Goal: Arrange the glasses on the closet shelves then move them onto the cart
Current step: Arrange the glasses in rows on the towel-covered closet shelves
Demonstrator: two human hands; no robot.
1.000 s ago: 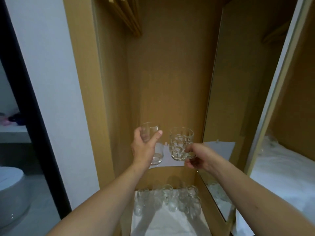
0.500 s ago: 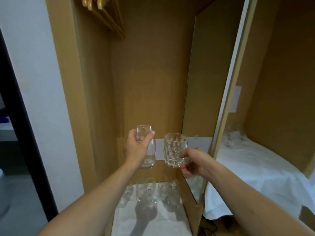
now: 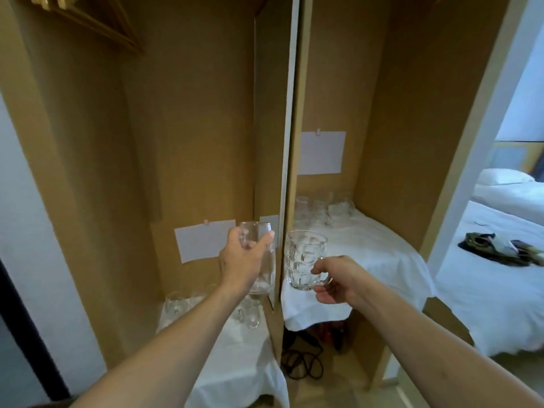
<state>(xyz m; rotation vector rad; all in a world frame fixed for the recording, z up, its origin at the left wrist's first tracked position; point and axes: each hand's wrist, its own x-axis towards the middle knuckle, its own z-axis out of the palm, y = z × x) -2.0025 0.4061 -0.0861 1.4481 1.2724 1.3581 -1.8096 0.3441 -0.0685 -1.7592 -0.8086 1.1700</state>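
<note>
My left hand (image 3: 243, 260) grips a tall plain glass (image 3: 263, 260) from the side, held upright in the air in front of the closet's middle partition. My right hand (image 3: 335, 279) holds a dimpled glass mug (image 3: 304, 262) by its handle, upright, over the front of the right shelf (image 3: 382, 254), which is covered in white cloth. Several clear glasses (image 3: 323, 209) stand at the back of that right shelf. More glasses (image 3: 247, 312) stand on the lower left shelf (image 3: 235, 363), also under white cloth, partly hidden by my left arm.
A vertical wooden partition (image 3: 287, 172) divides the two closet bays. White paper sheets (image 3: 321, 153) are clipped to the back walls. Wooden hangers (image 3: 88, 13) hang top left. Dark cables (image 3: 303, 360) lie on the floor under the right shelf. A bed (image 3: 500, 275) lies at right.
The view has swung right, bringing the right closet bay and the bed into sight. Both hands, each still holding its glass, have moved right toward the right shelf.
</note>
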